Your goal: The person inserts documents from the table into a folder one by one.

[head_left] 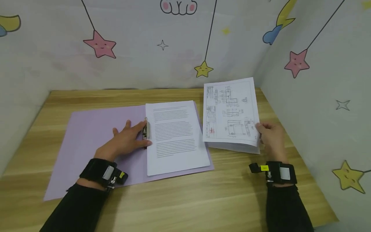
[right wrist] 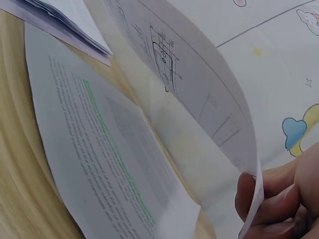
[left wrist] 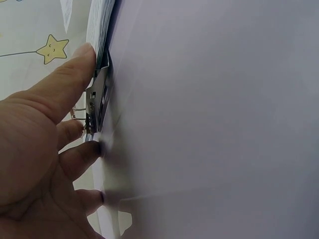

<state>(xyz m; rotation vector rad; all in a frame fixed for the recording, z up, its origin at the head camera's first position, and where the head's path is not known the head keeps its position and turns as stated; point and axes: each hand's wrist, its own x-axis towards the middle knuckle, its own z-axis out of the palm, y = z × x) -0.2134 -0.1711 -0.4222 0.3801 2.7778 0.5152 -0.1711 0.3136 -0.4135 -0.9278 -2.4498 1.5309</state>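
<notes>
A purple folder [head_left: 87,141] lies spread on the table. On its right side sits a stack of printed sheets [head_left: 176,135], with a metal clip [left wrist: 97,97] at the stack's left edge. My left hand [head_left: 123,141] rests there, fingers spread, its index finger and thumb touching the clip and paper edge. To the right, my right hand [head_left: 272,138] pinches the lower right edge of a technical drawing sheet [head_left: 232,112] and holds it raised. Beneath it lies a text sheet [right wrist: 99,134] with a green highlighted line, mostly hidden in the head view.
The wooden table [head_left: 185,199] runs back to a wall [head_left: 139,71] printed with stars and clouds. Another wall [head_left: 327,135] borders the table's right side. A camera band [head_left: 99,172] is strapped on the left wrist and another band [head_left: 281,173] on the right.
</notes>
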